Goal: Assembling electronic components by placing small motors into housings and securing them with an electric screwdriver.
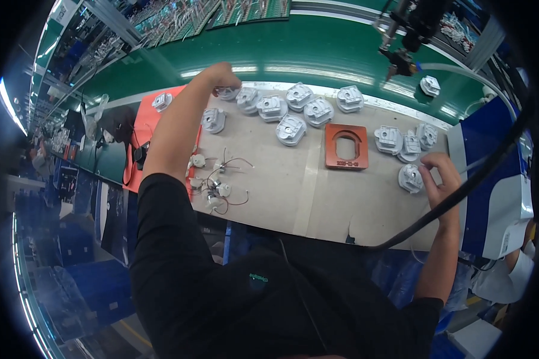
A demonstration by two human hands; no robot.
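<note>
My left hand reaches to the back of the work surface, its fingers closed on a round white plastic housing that they partly hide. My right hand is at the right side, with thumb and finger pinched at the edge of another white housing. Between the hands, several more such white housings sit in a loose group. An orange-red block fixture with a rounded opening lies right of the middle. Close to my right hand stands a small cluster of housings.
Small motors with thin wires lie by my left forearm, beside a red mat. A black cable arcs across the right side. A dark tool head hangs above the green conveyor belt. A blue-and-white machine borders the right.
</note>
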